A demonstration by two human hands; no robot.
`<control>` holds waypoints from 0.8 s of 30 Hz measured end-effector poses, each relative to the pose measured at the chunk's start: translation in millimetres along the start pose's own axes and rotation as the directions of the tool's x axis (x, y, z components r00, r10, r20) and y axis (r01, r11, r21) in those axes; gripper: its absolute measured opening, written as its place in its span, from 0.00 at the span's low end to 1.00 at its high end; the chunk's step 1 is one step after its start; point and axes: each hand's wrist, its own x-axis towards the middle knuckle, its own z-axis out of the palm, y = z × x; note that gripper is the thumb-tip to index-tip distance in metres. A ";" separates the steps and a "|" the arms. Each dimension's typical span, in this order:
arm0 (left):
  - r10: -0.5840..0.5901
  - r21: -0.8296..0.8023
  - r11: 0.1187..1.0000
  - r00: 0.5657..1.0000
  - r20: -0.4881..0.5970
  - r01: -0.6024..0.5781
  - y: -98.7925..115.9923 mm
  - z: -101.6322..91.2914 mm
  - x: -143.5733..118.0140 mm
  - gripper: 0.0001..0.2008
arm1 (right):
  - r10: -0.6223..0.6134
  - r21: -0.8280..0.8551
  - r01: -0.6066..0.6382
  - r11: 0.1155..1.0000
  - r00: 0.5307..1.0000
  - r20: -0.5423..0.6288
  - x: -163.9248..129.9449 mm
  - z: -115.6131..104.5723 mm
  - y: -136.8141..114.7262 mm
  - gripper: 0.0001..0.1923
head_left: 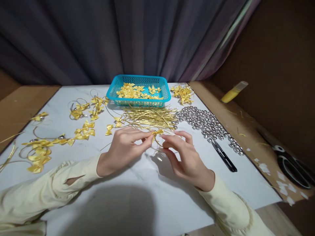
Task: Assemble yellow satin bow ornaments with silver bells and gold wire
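Both hands meet at frame centre over the white counter (pixel 137 196); left hand (pixel 123 149) and right hand (pixel 187 157) each pinch with fingertips one small yellow satin ribbon bow (pixel 157 132), held between them just above the surface, thin gold wire loop hanging under it; pile of gold wire pins (pixel 150 117) just behind; turquoise plastic basket (pixel 140 90) of bows at upper centre; silver round beads (pixel 206 123) right of the pins; black thread snips (pixel 223 156) beside right hand; finished bows (pixel 39 150) at left.

No legible txt, labels or nos. anywhere.
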 end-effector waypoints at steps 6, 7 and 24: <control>0.006 -0.007 1.000 1.000 0.000 -0.006 -0.2 -0.4 -0.5 0.06 | 0.157 0.140 -0.126 0.982 0.957 -0.244 2.5 -8.0 -3.6 0.14; 0.007 -0.008 1.000 1.000 -0.002 -0.007 -0.3 -0.6 -0.3 0.05 | 0.272 0.206 -0.218 0.954 0.919 -0.284 3.7 -10.0 -2.9 0.11; 0.012 0.006 1.000 1.000 0.012 -0.012 2.6 -4.0 2.4 0.06 | 0.530 0.719 -0.695 0.018 0.616 0.583 12.1 -17.4 11.3 0.07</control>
